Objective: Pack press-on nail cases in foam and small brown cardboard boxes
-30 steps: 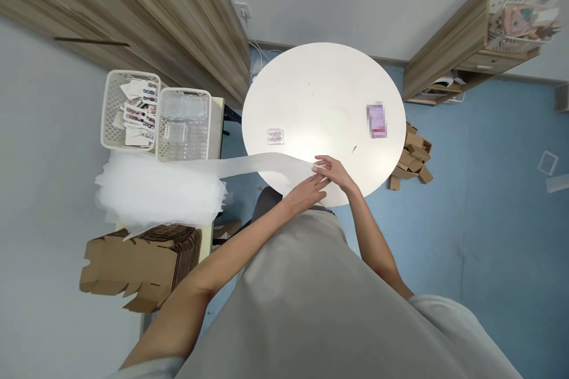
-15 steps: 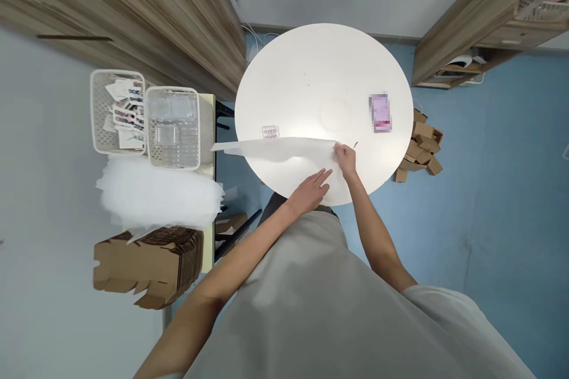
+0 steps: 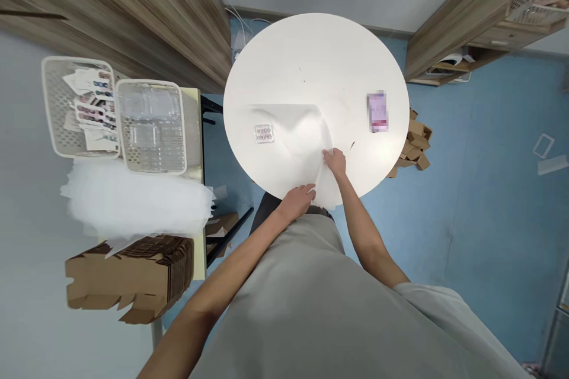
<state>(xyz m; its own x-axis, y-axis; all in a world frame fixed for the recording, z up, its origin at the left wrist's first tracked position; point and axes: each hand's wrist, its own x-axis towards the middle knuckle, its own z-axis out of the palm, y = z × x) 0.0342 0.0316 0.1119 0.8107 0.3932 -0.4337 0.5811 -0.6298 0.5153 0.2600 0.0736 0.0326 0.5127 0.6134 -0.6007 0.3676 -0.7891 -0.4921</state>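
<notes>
While a thin white sheet lies over the near part of the round table, right hand pinches its right edge; left hand, half-curled, is at the near edge, grip unclear. Clear case sits close left, blurred purple item farther right; beyond the table, leftward: baskets, piled sheets, flattened cartons.

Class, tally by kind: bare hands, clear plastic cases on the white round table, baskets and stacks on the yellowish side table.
Hands: 2 (left hand, right hand)
Clear rectangular plastic cases: 1
White plastic baskets: 2
Stacks: 2 (white sheets, brown cardboard)
Total: 7
</notes>
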